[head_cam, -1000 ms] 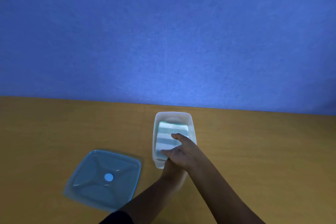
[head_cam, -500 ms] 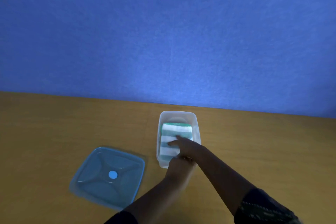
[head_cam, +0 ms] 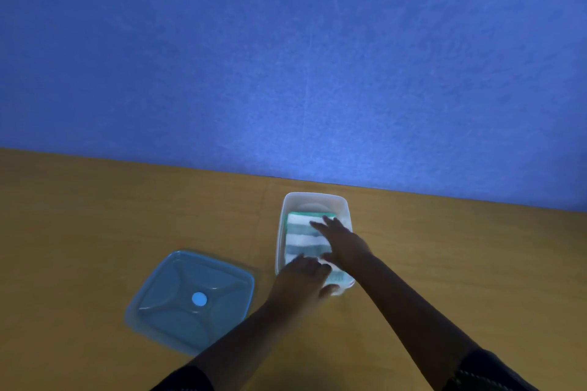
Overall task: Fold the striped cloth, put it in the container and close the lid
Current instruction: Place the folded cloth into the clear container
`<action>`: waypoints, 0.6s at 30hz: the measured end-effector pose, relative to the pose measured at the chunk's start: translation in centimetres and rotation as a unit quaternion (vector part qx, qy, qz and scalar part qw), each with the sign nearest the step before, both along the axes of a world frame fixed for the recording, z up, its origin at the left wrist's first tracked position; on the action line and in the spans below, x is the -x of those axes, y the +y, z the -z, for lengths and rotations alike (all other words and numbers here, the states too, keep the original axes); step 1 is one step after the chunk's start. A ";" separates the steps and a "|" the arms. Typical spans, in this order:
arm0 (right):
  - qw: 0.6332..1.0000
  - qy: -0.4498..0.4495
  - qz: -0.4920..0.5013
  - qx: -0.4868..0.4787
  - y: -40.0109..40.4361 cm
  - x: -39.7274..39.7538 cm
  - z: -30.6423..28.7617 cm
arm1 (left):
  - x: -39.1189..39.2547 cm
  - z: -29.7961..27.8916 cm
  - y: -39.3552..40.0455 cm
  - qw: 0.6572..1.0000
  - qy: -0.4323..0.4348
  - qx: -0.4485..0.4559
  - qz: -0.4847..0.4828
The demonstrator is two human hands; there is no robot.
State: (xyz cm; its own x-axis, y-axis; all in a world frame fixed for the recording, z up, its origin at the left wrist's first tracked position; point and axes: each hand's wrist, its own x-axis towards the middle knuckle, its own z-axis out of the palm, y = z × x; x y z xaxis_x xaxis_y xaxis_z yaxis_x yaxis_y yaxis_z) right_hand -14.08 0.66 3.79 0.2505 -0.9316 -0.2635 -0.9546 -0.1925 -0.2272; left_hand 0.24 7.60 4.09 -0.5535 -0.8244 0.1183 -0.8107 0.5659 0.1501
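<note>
The folded striped cloth (head_cam: 300, 236), white with green-grey bands, lies inside the white rectangular container (head_cam: 314, 198) on the wooden table. My right hand (head_cam: 341, 240) rests flat on the cloth, fingers spread and pointing to the far left. My left hand (head_cam: 301, 278) sits at the container's near end, its fingers over the near rim on the cloth's edge and its thumb outside the wall. The blue translucent lid (head_cam: 190, 298) lies flat on the table to the left of the container, apart from both hands.
A wooden table (head_cam: 95, 216) runs across the lower half of the view. A blue wall (head_cam: 286, 57) stands right behind the container. My forearms cross the table's near part.
My right hand has slid farther over the cloth toward the container's far end and flattened. My left hand has come up onto the near rim. The lid has not moved.
</note>
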 end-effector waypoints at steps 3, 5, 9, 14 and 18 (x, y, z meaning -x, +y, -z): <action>0.992 -0.076 0.053 0.083 1.1 1.7 -0.5 | -3.1 2.0 -1.0 0.983 0.122 0.118 -0.066; 0.987 -0.098 0.081 0.094 1.8 2.4 -0.7 | -4.7 3.1 -1.5 0.962 0.182 0.079 -0.188; 0.984 -0.099 0.112 0.095 3.3 3.1 -0.2 | -6.6 4.8 -1.2 0.892 0.153 -0.105 -0.412; 0.984 -0.097 0.119 0.090 4.4 2.9 0.4 | -6.4 6.9 -0.2 0.871 0.115 -0.180 -0.443; 0.983 -0.108 0.117 0.096 4.6 2.8 0.5 | -5.7 7.0 -0.2 0.860 0.118 -0.190 -0.458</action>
